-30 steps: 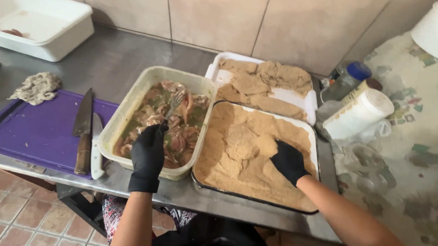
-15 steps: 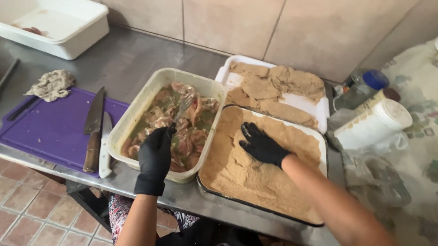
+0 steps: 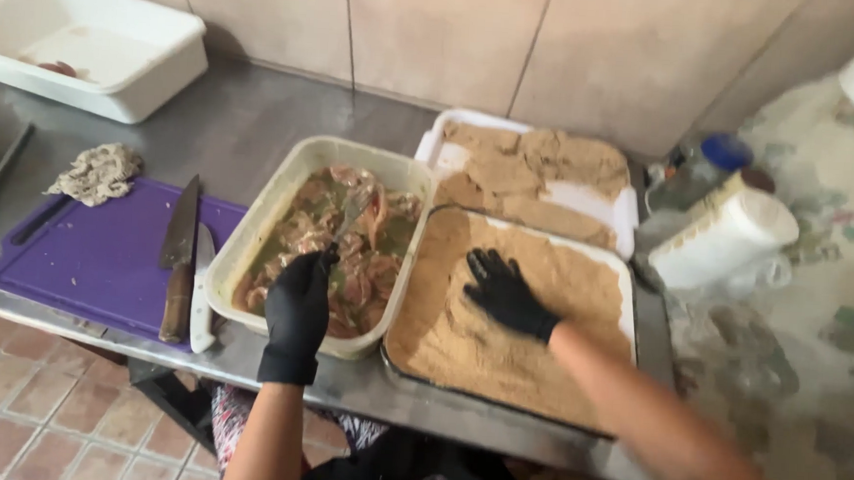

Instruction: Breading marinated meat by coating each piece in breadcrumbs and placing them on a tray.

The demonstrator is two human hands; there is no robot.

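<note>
The three trays sit touching in a row — marinated meat [image 3: 348, 251] in the cream tub [image 3: 251, 250], then the crumb tray [image 3: 629, 280], then breaded cutlets [image 3: 538, 168] behind — so each piece travels a short way. The left hand [image 3: 299, 297], black-gloved, pinches a strip of meat over the tub, wrist bent down. The right hand [image 3: 504, 291] lies flat, fingers spread wide, pressing the breadcrumbs [image 3: 499, 361] — holding nothing.

Steel counter [image 3: 258, 124]: left hand [image 3: 297, 306], black-gloved, in cream tub of marinated meat [image 3: 334, 245]; right hand [image 3: 504, 291], black-gloved, flat on breadcrumb tray [image 3: 501, 312]; breaded cutlets on white tray [image 3: 538, 168] behind; two knives [image 3: 185, 257] on purple cutting board [image 3: 95, 252]
</note>
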